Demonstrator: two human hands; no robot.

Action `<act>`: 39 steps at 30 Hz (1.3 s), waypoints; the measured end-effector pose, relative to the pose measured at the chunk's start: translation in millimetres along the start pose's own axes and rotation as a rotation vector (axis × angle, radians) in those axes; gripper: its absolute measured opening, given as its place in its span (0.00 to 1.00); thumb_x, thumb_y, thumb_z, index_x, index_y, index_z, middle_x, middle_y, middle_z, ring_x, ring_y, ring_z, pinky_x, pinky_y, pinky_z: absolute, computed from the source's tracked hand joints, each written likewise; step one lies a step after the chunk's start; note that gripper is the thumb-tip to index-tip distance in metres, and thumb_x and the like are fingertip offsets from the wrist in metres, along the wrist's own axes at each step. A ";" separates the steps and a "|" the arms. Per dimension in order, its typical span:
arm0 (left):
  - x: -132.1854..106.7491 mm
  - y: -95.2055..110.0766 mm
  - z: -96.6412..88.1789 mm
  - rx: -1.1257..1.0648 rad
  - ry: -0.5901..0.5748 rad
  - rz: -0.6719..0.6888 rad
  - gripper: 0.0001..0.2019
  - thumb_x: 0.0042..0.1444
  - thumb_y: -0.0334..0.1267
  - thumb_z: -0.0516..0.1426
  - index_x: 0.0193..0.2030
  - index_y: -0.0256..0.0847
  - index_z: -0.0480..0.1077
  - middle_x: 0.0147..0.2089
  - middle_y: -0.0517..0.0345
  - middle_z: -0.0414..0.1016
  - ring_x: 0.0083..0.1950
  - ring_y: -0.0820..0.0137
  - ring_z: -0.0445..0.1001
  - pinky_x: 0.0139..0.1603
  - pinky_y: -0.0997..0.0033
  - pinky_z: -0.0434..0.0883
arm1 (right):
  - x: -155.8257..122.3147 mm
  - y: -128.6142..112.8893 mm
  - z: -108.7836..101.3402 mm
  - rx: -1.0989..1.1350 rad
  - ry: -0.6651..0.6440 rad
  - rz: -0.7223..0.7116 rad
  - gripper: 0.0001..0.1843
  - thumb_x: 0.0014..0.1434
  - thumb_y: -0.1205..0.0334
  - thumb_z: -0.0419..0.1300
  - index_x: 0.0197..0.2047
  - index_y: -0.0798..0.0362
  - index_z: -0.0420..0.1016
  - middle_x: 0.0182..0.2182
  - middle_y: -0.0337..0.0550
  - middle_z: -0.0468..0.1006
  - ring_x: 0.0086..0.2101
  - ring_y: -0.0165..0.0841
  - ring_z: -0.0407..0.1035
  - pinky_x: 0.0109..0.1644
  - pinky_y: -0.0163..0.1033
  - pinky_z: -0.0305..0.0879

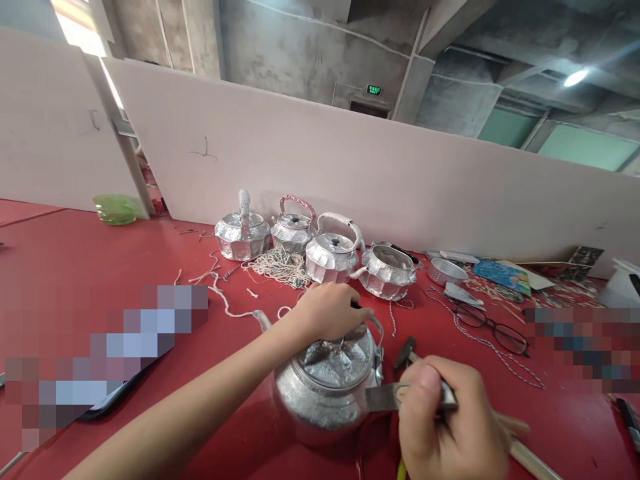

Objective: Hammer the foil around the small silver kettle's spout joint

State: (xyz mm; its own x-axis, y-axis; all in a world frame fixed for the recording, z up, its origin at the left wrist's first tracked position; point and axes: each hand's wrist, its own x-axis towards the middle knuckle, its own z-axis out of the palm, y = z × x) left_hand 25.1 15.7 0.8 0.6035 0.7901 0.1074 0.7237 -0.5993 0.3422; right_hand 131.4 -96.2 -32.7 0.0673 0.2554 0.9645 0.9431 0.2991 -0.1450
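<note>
A hammered silver kettle (pixel 325 387) stands on the red table (pixel 100 267) right in front of me. My left hand (pixel 327 310) lies curled over the top of it, fingers closed on its handle near the lid. My right hand (pixel 450 420) is closed on a flat metal tool (pixel 385 397) whose tip touches the kettle's right side. A small hammer (pixel 405 351) lies just behind that hand.
Several finished silver kettles (pixel 330 257) stand in a row by the white partition (pixel 350 167), with loose string (pixel 277 267) around them. Glasses (pixel 493 330), a small metal cup (pixel 445 271), papers and a green object (pixel 116 209) lie on the table. A phone (pixel 107 400) lies at the left.
</note>
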 end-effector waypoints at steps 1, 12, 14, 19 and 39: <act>0.1 -0.4 0.2 0.002 -0.001 0.002 0.21 0.54 0.53 0.45 0.26 0.42 0.71 0.29 0.54 0.72 0.31 0.67 0.68 0.31 0.67 0.61 | -0.2 -0.1 0.2 0.000 0.003 0.002 0.04 0.56 0.66 0.49 0.31 0.55 0.63 0.15 0.34 0.65 0.17 0.20 0.59 0.22 0.27 0.54; 0.0 -1.9 -1.1 -0.005 0.001 -0.006 0.20 0.54 0.54 0.45 0.26 0.43 0.70 0.28 0.55 0.72 0.30 0.67 0.67 0.30 0.68 0.60 | 1.5 0.5 -1.5 0.004 -0.063 -0.032 0.04 0.56 0.66 0.49 0.30 0.54 0.62 0.14 0.32 0.64 0.15 0.20 0.57 0.21 0.26 0.53; 0.1 -1.6 -1.0 -0.005 0.002 -0.004 0.20 0.54 0.53 0.45 0.25 0.43 0.70 0.28 0.55 0.72 0.29 0.68 0.67 0.30 0.68 0.60 | 2.4 0.3 -2.3 0.005 -0.054 -0.034 0.04 0.56 0.66 0.49 0.30 0.54 0.62 0.15 0.33 0.64 0.16 0.20 0.58 0.21 0.26 0.53; 1.5 -0.7 -0.4 -0.003 0.002 0.000 0.21 0.54 0.53 0.45 0.25 0.42 0.69 0.29 0.55 0.72 0.30 0.68 0.67 0.30 0.68 0.60 | 4.1 -1.1 -4.1 0.013 -0.057 -0.054 0.04 0.56 0.67 0.49 0.31 0.54 0.63 0.15 0.32 0.64 0.16 0.20 0.57 0.21 0.26 0.53; -1.6 2.6 -2.4 -0.021 -0.005 -0.016 0.21 0.54 0.53 0.45 0.27 0.42 0.71 0.31 0.54 0.73 0.31 0.68 0.68 0.33 0.67 0.62 | 6.7 -3.7 -0.8 0.083 -0.178 -0.086 0.05 0.56 0.67 0.48 0.29 0.54 0.61 0.14 0.31 0.60 0.14 0.21 0.54 0.19 0.27 0.50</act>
State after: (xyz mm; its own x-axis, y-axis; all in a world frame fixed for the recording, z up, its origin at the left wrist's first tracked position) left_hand 25.2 13.2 3.8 0.5939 0.7986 0.0972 0.7259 -0.5840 0.3633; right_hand 128.6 -96.4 -25.5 -0.0775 0.3819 0.9209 0.9122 0.3999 -0.0891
